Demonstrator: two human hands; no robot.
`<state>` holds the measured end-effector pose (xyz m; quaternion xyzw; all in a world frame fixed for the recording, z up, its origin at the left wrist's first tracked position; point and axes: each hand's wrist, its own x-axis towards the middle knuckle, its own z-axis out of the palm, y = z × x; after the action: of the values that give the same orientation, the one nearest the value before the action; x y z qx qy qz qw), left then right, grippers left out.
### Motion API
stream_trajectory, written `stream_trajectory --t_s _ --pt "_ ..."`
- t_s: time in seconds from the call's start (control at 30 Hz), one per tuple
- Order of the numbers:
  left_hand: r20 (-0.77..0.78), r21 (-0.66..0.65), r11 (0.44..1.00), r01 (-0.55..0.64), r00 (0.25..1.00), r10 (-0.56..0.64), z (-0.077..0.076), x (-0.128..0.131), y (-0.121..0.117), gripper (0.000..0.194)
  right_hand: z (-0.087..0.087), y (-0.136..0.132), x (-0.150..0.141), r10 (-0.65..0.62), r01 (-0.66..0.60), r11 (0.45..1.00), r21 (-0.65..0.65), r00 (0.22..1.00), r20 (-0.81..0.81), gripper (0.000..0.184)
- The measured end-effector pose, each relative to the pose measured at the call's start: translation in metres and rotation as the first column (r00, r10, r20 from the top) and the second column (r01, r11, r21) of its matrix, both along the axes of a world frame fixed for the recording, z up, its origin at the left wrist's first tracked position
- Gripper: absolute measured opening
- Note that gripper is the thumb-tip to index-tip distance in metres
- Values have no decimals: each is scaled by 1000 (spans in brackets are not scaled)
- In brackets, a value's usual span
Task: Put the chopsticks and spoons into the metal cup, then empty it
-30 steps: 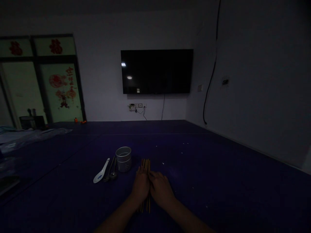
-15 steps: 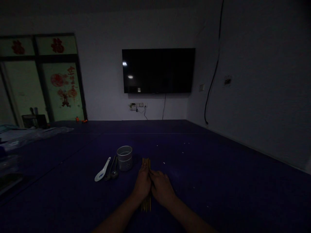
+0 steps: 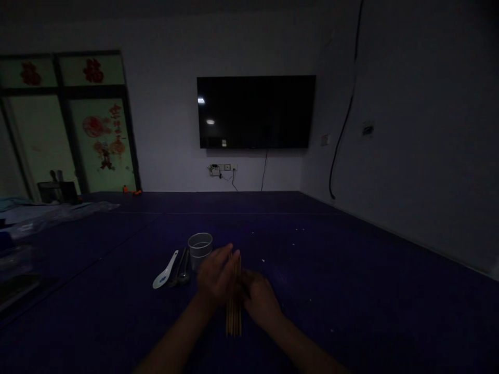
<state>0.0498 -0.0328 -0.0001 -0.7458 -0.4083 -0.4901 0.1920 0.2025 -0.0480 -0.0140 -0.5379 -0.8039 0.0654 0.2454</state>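
Note:
A bundle of chopsticks lies lengthwise in front of me on the dark blue surface. My left hand is at the bundle's left side, its fingers stretched out and slightly blurred, the fingertips near the far ends. From the right, my right hand has its fingers curled round the middle of the bundle. Behind my left hand stands a metal cup with holes low in its wall, partly covered by that hand. Left of the cup lie metal spoons and a white spoon with a blue mark.
Small white scraps dot the blue tabletop. Clear plastic wrap lies at the far left. A television hangs on the wall beyond, and a dark cable runs down the right wall.
My left hand has moved left and its fingers have straightened away from the chopsticks. The right hand stays at the bundle, almost unmoved. The cup is now partly hidden.

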Motion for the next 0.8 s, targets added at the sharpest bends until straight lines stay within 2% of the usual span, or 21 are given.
stream_trajectory --t_s 0.07,0.13,0.2,0.3,0.37,0.47,0.57,0.7,0.8 --pt "180 172 960 -222 965 191 14 -25 3 30 1 1 1 -16 17 999 34 999 -28 34" --pt "339 220 883 -415 881 330 26 -52 7 33 3 0 3 -29 32 998 63 998 -51 37" --pt "414 145 826 -544 792 449 34 -76 11 39 5 -1 4 -41 46 996 83 997 -64 39" --pt "329 -88 762 -642 703 630 36 -103 14 39 8 -3 4 -33 40 995 94 997 -68 39" --pt "215 -283 689 -668 655 724 32 -112 15 38 9 -3 3 -20 25 996 87 998 -65 39" --pt "14 -532 538 -654 629 777 24 -118 19 42 8 -1 4 -5 9 998 69 998 -61 39" --pt "-147 -657 410 -632 641 753 18 -121 23 45 6 1 4 -14 17 999 51 998 -58 39" --pt "-237 -725 330 -605 669 705 15 -125 28 45 5 1 4 -14 16 999 46 999 -47 38" --pt "-250 -751 305 -585 680 689 12 -129 32 43 4 1 3 -7 9 999 52 999 -43 38"
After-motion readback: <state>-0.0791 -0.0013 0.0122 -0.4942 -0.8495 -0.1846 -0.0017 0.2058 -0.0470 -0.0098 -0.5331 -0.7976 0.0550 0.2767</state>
